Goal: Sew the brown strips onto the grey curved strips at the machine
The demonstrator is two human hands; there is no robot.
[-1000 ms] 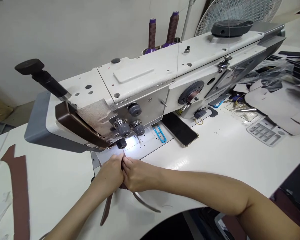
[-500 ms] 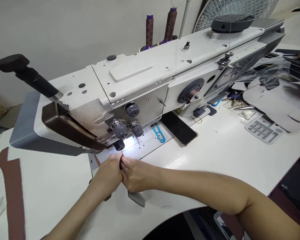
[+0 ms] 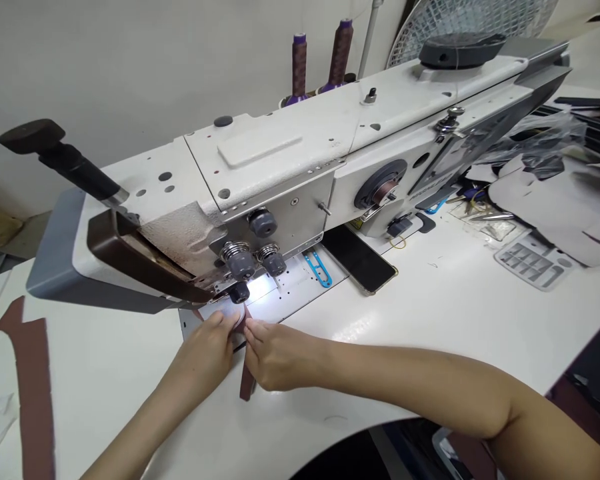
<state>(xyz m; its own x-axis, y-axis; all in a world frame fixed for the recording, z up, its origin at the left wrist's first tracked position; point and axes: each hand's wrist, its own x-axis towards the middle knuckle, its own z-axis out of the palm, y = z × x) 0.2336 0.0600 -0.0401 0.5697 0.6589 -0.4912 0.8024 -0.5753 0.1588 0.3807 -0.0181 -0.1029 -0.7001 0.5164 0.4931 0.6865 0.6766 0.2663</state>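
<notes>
At the needle plate (image 3: 300, 283), left hand (image 3: 203, 357), right hand (image 3: 283, 357), apparently pinching a brown leather strap (image 3: 247, 380)

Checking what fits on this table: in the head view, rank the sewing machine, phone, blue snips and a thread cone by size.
1. Sewing machine, clearly largest.
2. Phone and brown thread cone, too alike to rank; the cone stands farther away.
3. Blue thread snips, smallest.

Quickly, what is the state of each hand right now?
Left hand: closed, pinching the brown leather strip.
Right hand: closed, holding the same strip.
</notes>
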